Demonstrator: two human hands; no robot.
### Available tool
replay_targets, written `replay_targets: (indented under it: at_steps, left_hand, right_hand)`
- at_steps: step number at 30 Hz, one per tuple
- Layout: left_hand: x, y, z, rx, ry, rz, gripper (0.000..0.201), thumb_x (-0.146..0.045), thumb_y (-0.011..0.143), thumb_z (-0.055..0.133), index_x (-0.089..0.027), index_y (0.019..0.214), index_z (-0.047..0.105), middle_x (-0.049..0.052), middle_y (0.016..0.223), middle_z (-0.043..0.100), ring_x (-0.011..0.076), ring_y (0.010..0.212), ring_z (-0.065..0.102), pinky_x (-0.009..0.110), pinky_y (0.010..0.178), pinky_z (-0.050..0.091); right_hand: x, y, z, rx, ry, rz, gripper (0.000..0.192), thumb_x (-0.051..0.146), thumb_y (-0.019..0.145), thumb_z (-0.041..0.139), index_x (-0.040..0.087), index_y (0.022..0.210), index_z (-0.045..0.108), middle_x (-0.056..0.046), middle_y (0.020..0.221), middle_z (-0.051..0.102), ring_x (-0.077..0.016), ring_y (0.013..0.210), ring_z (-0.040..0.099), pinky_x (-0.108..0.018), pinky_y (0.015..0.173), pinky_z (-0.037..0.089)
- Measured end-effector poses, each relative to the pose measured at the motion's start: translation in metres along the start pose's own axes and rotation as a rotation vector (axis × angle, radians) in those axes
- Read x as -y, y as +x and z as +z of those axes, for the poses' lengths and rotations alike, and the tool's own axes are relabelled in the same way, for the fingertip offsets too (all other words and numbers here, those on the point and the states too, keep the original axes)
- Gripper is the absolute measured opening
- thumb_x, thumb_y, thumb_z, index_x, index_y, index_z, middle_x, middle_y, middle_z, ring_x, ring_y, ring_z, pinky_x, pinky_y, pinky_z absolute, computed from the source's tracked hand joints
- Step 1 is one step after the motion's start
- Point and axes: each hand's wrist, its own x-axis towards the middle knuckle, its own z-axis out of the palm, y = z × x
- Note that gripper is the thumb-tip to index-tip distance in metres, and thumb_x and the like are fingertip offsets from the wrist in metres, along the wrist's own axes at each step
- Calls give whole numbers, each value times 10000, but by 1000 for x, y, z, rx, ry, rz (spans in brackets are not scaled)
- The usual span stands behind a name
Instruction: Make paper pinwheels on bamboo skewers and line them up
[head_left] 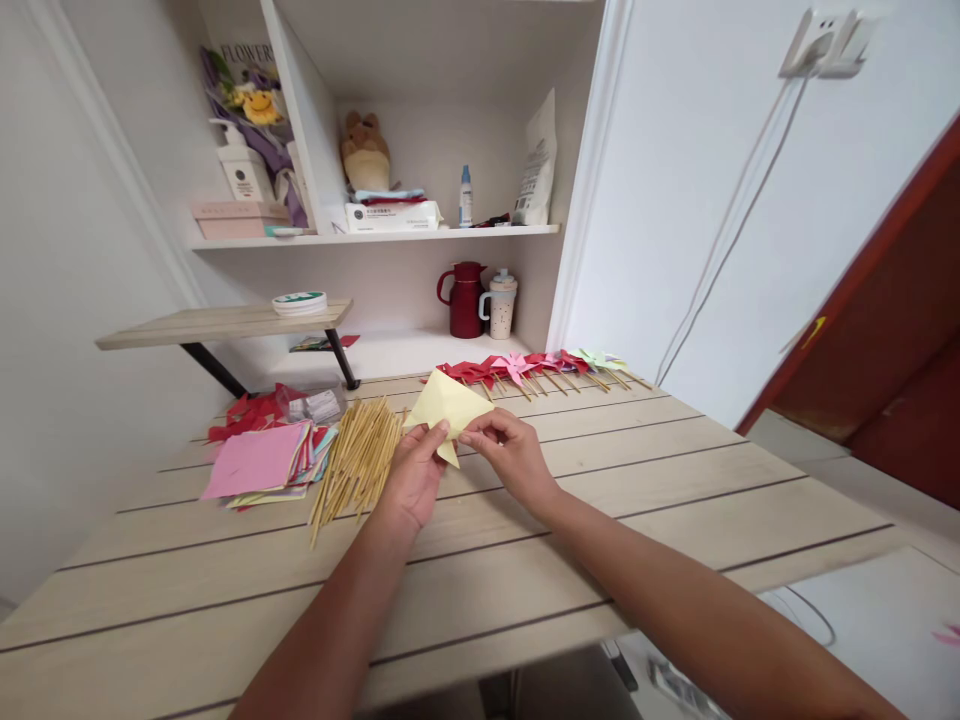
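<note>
A pale yellow sheet of paper (448, 402) is held up above the table between my two hands. Its edges are partly folded in, and one pointed flap hangs down below. My left hand (418, 470) pinches it from the lower left, thumb on the near side. At the right corner, my right hand (514, 455) has its thumb and fingers closed on the paper's edge. Just left of my left hand lies a pile of thin wooden sticks (356, 460). Beyond the paper, a row of finished paper pinwheels on sticks (516, 368) lies along the table's back edge.
A stack of coloured paper squares (259, 460) lies at the left, with red paper pieces (251, 415) and a clear plastic box (315, 404) behind it. A small raised shelf (217, 325) stands at back left. A red jug (466, 300) and a cup (501, 305) stand behind the table.
</note>
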Motion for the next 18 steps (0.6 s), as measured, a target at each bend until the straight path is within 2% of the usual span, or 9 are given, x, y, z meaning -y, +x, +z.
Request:
replay_targets:
  at_steps: [6, 11, 18]
  left_hand:
    - [0, 0, 2, -15, 22, -10, 292, -251, 606, 910, -152, 816, 733, 31, 831, 741, 103, 692, 613, 220, 671, 485]
    - [0, -1, 4, -21, 65, -24, 318, -265, 620, 905, -144, 866, 743, 52, 872, 750, 120, 747, 632, 230, 705, 491]
    - [2, -1, 4, -49, 67, -43, 351, -274, 597, 919, -148, 871, 739, 46, 868, 748, 116, 741, 633, 233, 697, 476]
  right_hand:
    - [1, 2, 0, -40, 68, 135, 184, 337, 783, 739, 189, 687, 687, 9, 669, 593, -142, 629, 471, -279, 607, 367]
    - [2, 3, 0, -53, 58, 210, 250, 378, 762, 731, 179, 647, 633, 41, 579, 484, -120, 569, 392, -267, 554, 321]
    - [2, 3, 1, -68, 50, 243, 282, 418, 748, 727, 186, 633, 618, 45, 563, 456, -120, 555, 376, -272, 545, 319]
